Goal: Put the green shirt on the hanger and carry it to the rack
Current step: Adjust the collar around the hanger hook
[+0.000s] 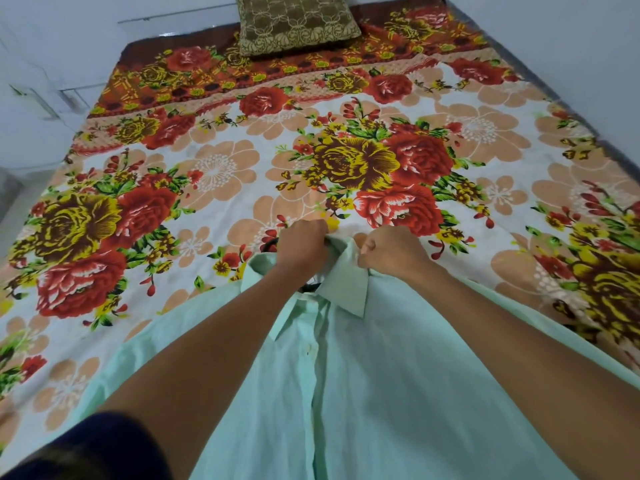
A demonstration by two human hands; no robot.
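A pale green shirt (363, 375) lies flat on the bed, buttoned front up, collar pointing away from me. My left hand (300, 244) grips the back of the collar at its left side. My right hand (389, 251) pinches the collar just to the right of it. A dark hanger (269, 244) shows only as a curved piece beside my left hand and a dark bit inside the neck opening; the rest is hidden under the shirt.
The bed carries a floral sheet (214, 174) in red, yellow and peach. A brown patterned pillow (294, 22) lies at the far end. Pale walls run along the left and right sides. No rack is in view.
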